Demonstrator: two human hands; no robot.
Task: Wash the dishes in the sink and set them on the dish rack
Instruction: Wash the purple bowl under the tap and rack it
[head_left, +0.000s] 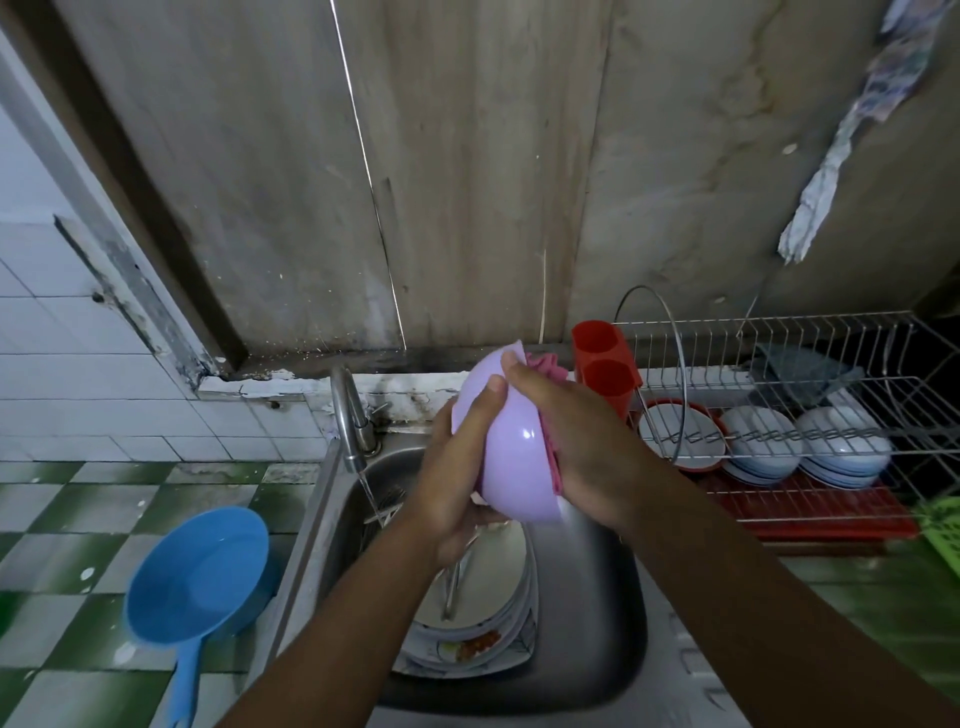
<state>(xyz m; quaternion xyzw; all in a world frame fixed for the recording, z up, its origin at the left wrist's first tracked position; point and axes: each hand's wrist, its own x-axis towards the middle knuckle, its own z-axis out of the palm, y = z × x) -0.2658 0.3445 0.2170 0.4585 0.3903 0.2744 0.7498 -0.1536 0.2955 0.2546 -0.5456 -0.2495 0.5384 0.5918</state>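
Over the steel sink (597, 639) I hold a lilac plastic bowl (511, 447), its outside turned toward me. My left hand (457, 467) grips the bowl's left rim, thumb on the outer wall. My right hand (587, 441) presses a pink cloth (545, 366) against the bowl's right side, fingers curled round cloth and rim. In the sink lies a stack of white plates (488, 623) with cutlery across them. The wire dish rack (810, 395) stands to the right and holds stacked white bowls (758, 441).
Water runs from the faucet (350, 421) at the sink's back left. A blue plastic dipper (202, 577) lies on the green checked counter at the left. A red utensil holder (605, 364) hangs on the rack's left end. A green basket (943, 530) sits at the far right.
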